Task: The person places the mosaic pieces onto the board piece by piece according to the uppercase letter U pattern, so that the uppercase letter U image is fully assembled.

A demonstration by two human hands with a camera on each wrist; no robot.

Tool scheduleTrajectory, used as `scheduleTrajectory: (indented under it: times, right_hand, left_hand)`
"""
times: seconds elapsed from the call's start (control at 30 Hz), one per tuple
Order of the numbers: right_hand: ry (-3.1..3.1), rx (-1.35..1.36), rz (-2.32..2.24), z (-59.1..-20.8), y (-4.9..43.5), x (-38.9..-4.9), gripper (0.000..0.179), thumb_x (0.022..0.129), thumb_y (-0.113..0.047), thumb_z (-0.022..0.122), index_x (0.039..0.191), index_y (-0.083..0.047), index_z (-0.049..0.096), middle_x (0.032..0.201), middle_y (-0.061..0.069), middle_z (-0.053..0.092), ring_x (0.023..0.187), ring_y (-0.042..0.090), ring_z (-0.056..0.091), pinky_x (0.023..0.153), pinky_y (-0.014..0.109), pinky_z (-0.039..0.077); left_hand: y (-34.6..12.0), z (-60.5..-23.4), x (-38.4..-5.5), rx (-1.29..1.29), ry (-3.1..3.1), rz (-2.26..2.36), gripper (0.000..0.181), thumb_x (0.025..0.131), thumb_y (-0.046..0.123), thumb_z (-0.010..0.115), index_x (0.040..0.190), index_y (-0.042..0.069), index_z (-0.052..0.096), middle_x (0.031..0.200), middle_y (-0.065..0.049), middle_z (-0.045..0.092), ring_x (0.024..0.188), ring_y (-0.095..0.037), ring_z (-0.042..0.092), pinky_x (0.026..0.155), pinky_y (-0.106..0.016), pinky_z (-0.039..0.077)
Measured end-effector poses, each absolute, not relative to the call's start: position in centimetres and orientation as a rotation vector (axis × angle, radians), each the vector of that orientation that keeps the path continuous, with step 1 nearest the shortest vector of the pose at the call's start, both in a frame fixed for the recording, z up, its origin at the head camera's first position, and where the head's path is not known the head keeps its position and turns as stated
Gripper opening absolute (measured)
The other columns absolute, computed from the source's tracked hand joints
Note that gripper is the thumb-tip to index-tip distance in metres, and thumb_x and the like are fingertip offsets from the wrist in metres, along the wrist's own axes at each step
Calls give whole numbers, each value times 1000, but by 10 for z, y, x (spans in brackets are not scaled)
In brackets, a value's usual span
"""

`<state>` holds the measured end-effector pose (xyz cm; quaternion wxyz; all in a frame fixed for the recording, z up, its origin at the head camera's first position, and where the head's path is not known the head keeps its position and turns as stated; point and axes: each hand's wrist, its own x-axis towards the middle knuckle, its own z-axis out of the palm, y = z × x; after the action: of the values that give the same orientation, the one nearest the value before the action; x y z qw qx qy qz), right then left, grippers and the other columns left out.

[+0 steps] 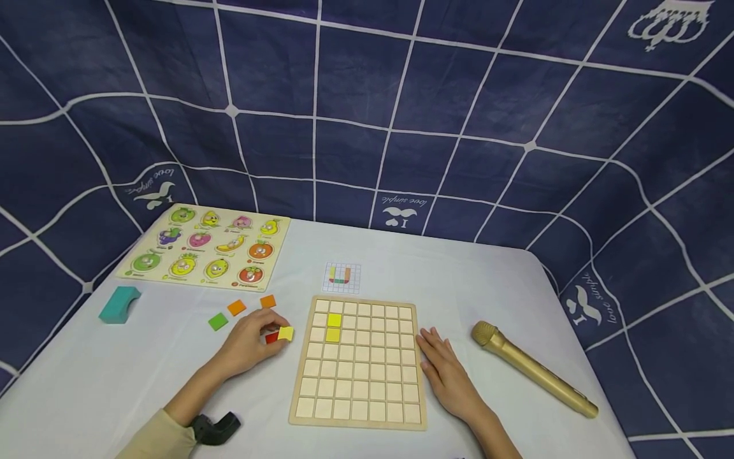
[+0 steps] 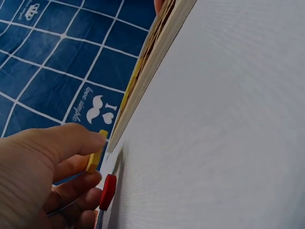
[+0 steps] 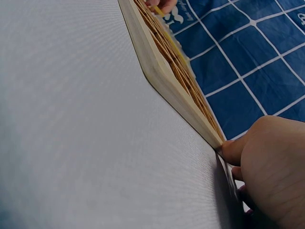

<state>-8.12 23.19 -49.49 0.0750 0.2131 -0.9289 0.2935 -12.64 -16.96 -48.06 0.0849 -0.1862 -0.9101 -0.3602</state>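
My left hand [image 1: 249, 342] pinches a yellow square tile [image 2: 96, 155] between thumb and fingers, just left of the wooden grid board [image 1: 361, 352]. Beneath that hand lies a red tile [image 1: 272, 338], partly covered by the fingers in the head view. Two yellow tiles [image 1: 334, 320] sit one below the other in the board's second column from the left. Along the board's right edge rests my right hand [image 1: 450, 376], fingers extended; its thumb touches the rim in the right wrist view.
A green tile [image 1: 218, 321] and two orange tiles [image 1: 236, 308] lie beyond the left hand. Behind the board is a small pattern card [image 1: 342, 278]. A fruit puzzle board [image 1: 206, 245] and teal arch block [image 1: 119, 305] are at left, a gold microphone [image 1: 533, 368] at right.
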Motion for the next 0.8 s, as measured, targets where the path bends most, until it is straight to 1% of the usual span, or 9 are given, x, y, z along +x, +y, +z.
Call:
scheduleTrajectory:
  times: [0.07, 0.2, 0.43, 0.63, 0.8]
  right_hand:
    - [-2782, 645, 876, -495, 232, -81, 45, 92, -9, 55, 135, -1, 44, 144, 10, 35, 135, 26, 23, 108, 41, 12]
    - [-2780, 648, 872, -494, 231, -81, 45, 91, -8, 55, 134, 0, 44, 144, 11, 35, 135, 27, 24, 108, 43, 13]
    - [-2781, 643, 874, -494, 232, -81, 45, 91, -8, 55, 134, 0, 44, 144, 10, 35, 135, 26, 23, 108, 42, 13]
    - [-2787, 643, 874, -495, 232, -81, 46, 91, -8, 55, 135, 0, 44, 144, 9, 35, 136, 25, 23, 108, 41, 13]
    - [-2796, 635, 879, -496, 232, -82, 46, 91, -9, 55, 135, -1, 44, 144, 8, 34, 136, 24, 22, 108, 42, 13]
  left_hand:
    - [-169, -479, -127, -549, -2687, -1104, 28, 66, 8, 81, 88, 16, 66, 85, 8, 56, 75, -9, 53, 65, -26, 47]
    - [-168, -475, -128, -530, -2657, -1153, 29, 65, 6, 81, 88, 15, 66, 84, 8, 55, 74, -10, 53, 63, -27, 46]
    - [-160, -468, -128, -556, -2626, -1236, 28, 66, 7, 81, 88, 18, 66, 85, 8, 56, 74, -11, 54, 64, -27, 48]
    - [-144, -461, -127, -594, -2671, -1232, 28, 67, 12, 81, 90, 20, 67, 85, 12, 55, 75, -11, 53, 65, -27, 46]
    - [-129, -460, -127, -664, -2689, -1262, 26, 69, 13, 80, 90, 18, 68, 86, 10, 56, 75, -12, 52, 65, -28, 44]
